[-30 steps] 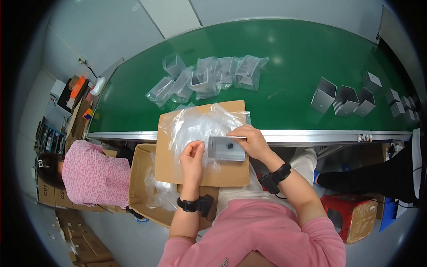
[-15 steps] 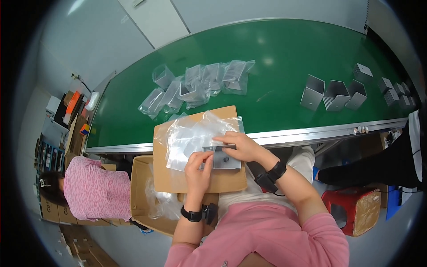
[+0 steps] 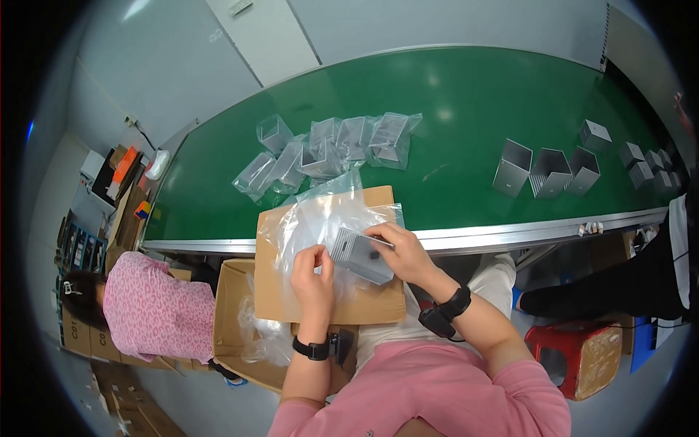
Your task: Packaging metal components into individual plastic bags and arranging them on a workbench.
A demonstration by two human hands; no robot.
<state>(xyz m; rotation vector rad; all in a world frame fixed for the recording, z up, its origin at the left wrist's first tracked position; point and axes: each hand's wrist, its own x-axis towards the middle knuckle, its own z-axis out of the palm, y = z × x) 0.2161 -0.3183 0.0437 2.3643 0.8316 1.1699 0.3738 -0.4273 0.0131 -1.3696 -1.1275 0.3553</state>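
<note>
A grey metal housing (image 3: 360, 255) with a finned side tilts over a stack of clear plastic bags (image 3: 302, 226). My right hand (image 3: 408, 253) grips its right edge, thumb and fingers closed around the wall. Beside the finned end, my left hand (image 3: 313, 280) is closed in a pinch. Any thin film between those fingertips is too hard to make out. One bag's far end stands raised behind the housing. The bags lie on a flat cardboard box (image 3: 368, 309) in front of me.
Several bagged housings (image 3: 289, 166) stand on the green table (image 3: 451, 95). Unbagged grey housings (image 3: 551, 173) stand at the right. An open carton (image 3: 231, 320) with loose plastic is at my left, near a person in pink (image 3: 156, 306). A red stool (image 3: 575, 360) is at my right.
The housing has tilted, its right end dropping toward me. My left hand has moved slightly left, away from it. A bag's far end has risen. The whole view has shifted a little.
</note>
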